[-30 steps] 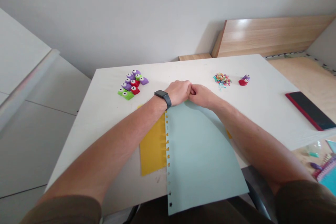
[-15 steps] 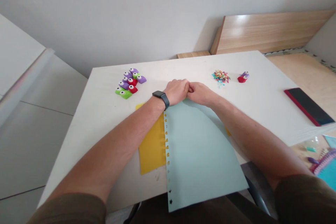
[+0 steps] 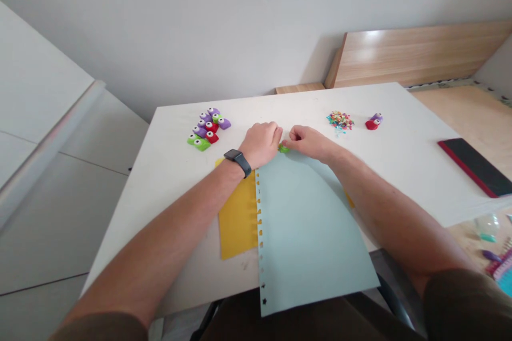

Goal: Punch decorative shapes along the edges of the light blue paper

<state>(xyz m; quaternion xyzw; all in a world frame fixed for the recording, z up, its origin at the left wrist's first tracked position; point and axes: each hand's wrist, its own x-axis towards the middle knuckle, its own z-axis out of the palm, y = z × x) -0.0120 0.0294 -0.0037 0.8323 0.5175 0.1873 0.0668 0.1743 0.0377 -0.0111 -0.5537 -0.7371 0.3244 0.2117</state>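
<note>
Both hands at far edge of pale blue paper sheet, mid-counter. Left hand curled, grip unclear; right hand pinching small green plastic punch. Advice: square punch on edge, press straight down.

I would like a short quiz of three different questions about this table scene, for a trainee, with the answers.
1. True or false: the pale blue paper sheet lies over the yellow paper sheet.
2. What small thing sits between the left hand and the right hand? A) small green plastic punch B) scissors C) pen
3. Fill in: the heap of colourful paper bits lies to the ____ of the red and purple punches in the picture.

Key: 1 true; 2 A; 3 left.
</note>
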